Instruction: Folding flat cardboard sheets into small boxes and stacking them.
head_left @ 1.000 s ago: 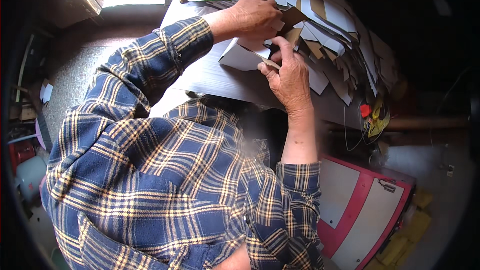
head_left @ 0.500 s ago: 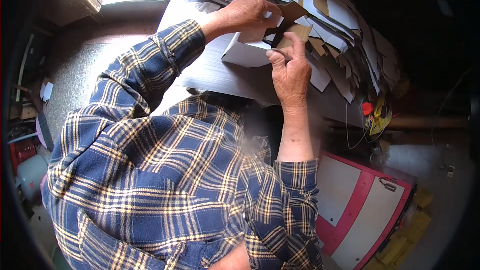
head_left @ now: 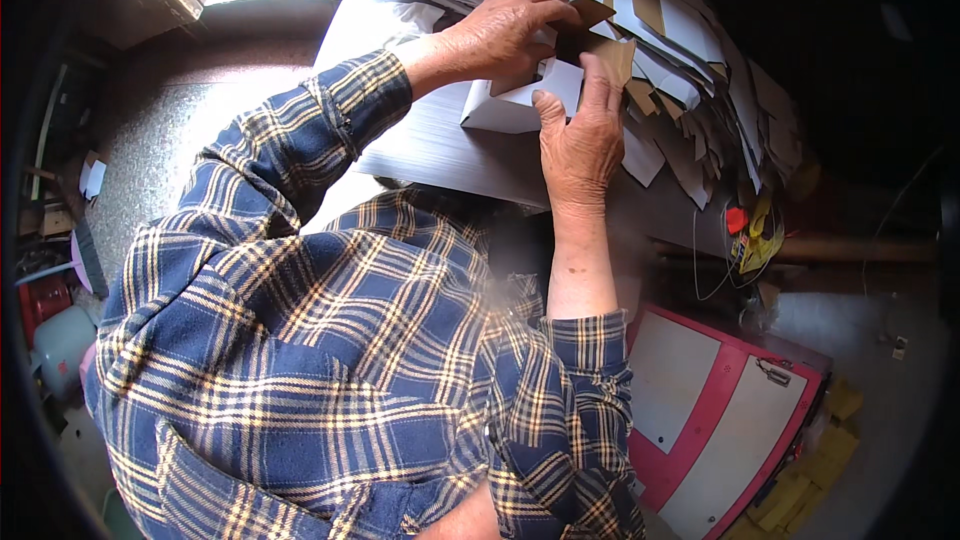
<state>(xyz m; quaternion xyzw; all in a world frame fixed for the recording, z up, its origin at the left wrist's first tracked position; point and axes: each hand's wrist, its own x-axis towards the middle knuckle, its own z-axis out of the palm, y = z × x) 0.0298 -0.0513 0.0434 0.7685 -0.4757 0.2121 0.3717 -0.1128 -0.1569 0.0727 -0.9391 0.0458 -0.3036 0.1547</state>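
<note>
A small cardboard box point(head_left: 497, 114), white outside and brown inside, stands on the grey table point(head_left: 425, 162) with its top flaps up. My left hand point(head_left: 505, 32) is bent over the far left side of the box, its fingers closed at a flap and partly hiding it. At the near right corner, my right hand point(head_left: 582, 145) holds the box between thumb and fingers. Its fingertips lie by a brown raised flap point(head_left: 617, 58). The bottom of the box is mostly hidden from view.
A big pile of flat white and brown cardboard pieces point(head_left: 675, 30) covers the table's back and right side. A clear plastic bag point(head_left: 415, 20) lies at the back left. Below the table's right edge hang a yellow and red item point(head_left: 757, 235) and a pink-and-white cabinet point(head_left: 715, 410) stands.
The box has shifted slightly right. My left hand has come down closer over the box, and my right thumb and fingers have moved in around its near right corner.
</note>
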